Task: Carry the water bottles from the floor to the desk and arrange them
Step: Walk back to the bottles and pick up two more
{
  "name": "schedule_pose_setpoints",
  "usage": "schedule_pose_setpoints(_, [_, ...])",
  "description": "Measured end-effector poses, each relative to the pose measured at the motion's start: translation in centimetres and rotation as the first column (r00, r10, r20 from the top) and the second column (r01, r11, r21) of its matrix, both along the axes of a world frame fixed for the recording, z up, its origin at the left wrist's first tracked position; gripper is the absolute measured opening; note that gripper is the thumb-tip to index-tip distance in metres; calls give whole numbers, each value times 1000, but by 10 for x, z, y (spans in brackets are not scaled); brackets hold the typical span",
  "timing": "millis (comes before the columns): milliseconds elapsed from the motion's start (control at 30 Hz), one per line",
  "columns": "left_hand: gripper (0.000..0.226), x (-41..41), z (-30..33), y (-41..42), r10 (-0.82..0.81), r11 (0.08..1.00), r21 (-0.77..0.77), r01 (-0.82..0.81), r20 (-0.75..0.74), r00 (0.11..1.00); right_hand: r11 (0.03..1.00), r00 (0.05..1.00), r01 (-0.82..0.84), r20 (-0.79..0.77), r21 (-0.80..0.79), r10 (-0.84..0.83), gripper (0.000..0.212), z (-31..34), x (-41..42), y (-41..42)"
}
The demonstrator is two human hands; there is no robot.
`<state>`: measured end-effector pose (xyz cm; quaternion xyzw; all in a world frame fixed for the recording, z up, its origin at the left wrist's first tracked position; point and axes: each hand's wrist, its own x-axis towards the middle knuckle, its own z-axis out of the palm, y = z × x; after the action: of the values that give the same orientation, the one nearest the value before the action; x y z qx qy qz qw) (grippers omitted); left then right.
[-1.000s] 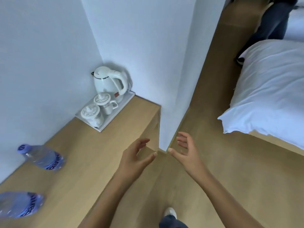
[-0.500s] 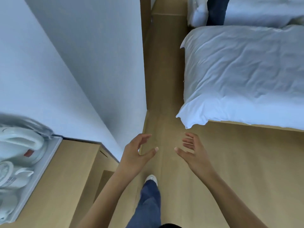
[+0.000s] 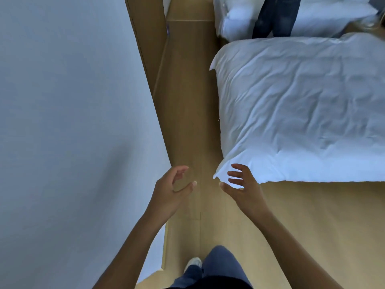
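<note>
Head view shows both arms reaching out over a wooden floor [image 3: 187, 122], palms turned toward each other. The left hand [image 3: 168, 192] has loosely curved, released fingers [image 3: 179, 170] holding nothing; the right hand [image 3: 245, 190] is likewise slack, its fingers [image 3: 235, 174] spread and empty. Just beyond the right fingertips hangs the corner of a white duvet [image 3: 302, 113], its far side cut off by the frame edge. Left of the left fingers rises a pale wall [image 3: 73, 122]. Below the hands, a blue trouser leg [image 3: 218, 265] and a light shoe [image 3: 193, 263] show only in part. Far past the fingers, another person's dark-trousered legs [image 3: 275, 17] are cropped at the top. No water bottle or desk lies in view.
</note>
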<state>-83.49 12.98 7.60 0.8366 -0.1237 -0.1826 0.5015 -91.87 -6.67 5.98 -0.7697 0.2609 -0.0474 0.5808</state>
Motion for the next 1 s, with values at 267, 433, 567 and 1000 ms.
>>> schedule_pose_setpoints(267, [41,145,-18,-85,78,997,-17,-79,-44,996,998,998,-62,-18,-9,62,51,-12,152,-96])
schedule_pose_setpoints(433, [41,260,-14,-165,105,994,-30,-107,-36,994,996,995,-93,-21,8,94,52,-9,271,-184])
schedule_pose_setpoints(567, [47,345,-2,-223,108,994,-16,-108,-23,994,991,991,-131,-29,-23,130,52,2,364,-248])
schedule_pose_setpoints(1000, [40,613,-19,-335,118,992,-35,-119,-34,992,986,985,-164,-64,-31,162,48,-13,636,-357])
